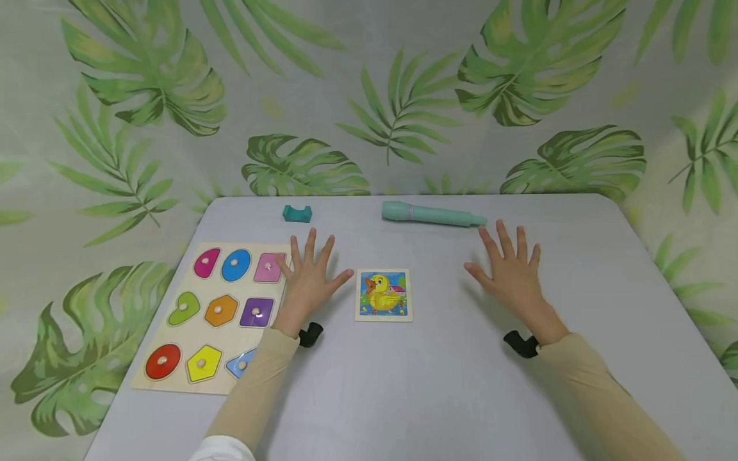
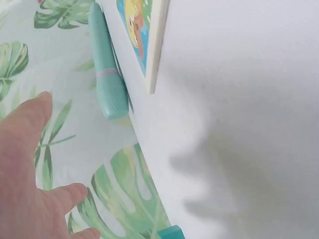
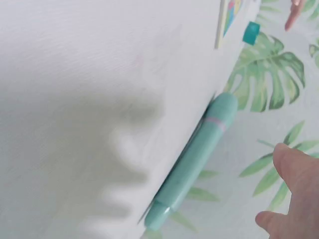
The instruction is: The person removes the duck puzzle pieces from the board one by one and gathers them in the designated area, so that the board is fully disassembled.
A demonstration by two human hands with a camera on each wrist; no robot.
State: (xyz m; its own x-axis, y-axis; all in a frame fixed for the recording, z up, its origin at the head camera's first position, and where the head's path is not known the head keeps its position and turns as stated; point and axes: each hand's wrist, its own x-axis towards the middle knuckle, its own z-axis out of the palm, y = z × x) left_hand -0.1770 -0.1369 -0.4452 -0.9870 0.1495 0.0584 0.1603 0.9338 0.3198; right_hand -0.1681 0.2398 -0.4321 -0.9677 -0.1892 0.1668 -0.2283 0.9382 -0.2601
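My left hand (image 1: 308,287) hovers with fingers spread above the right edge of a wooden shape puzzle board (image 1: 184,339), holding nothing. My right hand (image 1: 513,282) is held over the right part of the table, fingers also spread, nothing in it. Between the hands lies a small square duck picture puzzle (image 1: 384,295). Behind them, a mint-green tube-shaped object with a thicker end (image 1: 432,214) lies along the far side; its narrow end is near the right fingertips. A small teal U-shaped block (image 1: 297,214) sits behind the left hand.
The board holds several coloured knobbed shapes, among them a red circle (image 1: 163,362) and a yellow pentagon (image 1: 204,365). The light table (image 1: 438,390) ends at a leaf-patterned cloth backdrop (image 1: 415,96). Black wrist mounts (image 1: 521,344) stick out inward from both wrists.
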